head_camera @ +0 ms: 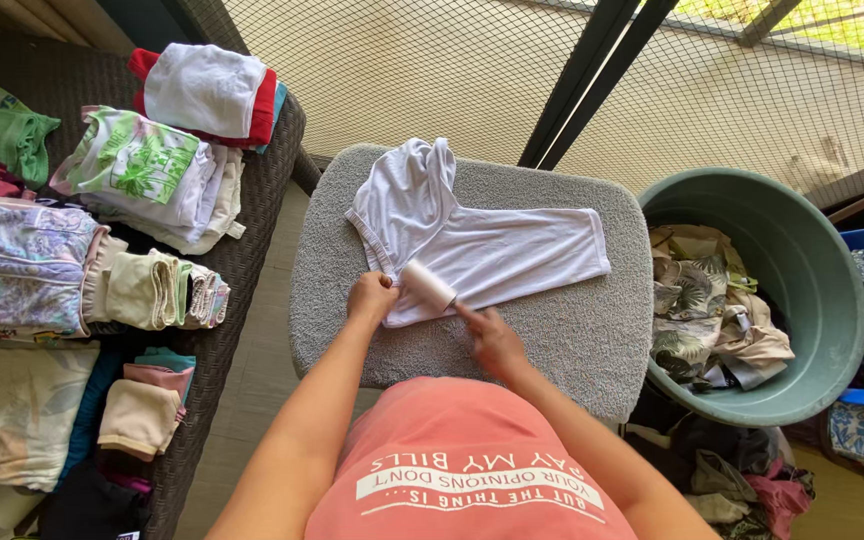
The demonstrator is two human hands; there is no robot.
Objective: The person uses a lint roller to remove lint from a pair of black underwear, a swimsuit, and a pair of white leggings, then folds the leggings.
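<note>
Head view: landmark = grey padded rectangular board point(572, 330), centre of frame. On it lies a white folded fabric garment w/ hood point(472, 240), hood end toward the board's far-left corner, long body stretched toward its right side.

Left hand point(370, 297) sits at the garment's near-left edge, arm reaching fwd from the near edge of the board, wrist straight, fingers curled under into a loose fist, knuckles pressing the cloth flat. It pins the fabric; can't tell if it pinches any.

Right hand point(492, 338) is just right of that, near the garment's near edge, slightly motion-blurred, forearm angled in from the board's near-right. Fingers wrapped on the handle of a white cylindrical lint roller point(426, 286); the roll lies on the garment, betw. both hands.

Right of the board: round green plastic tub point(802, 250) w/ crumpled printed clothes inside. Left of the board: dark woven wicker surface point(252, 210) carrying stacks of folded clothes.
</note>
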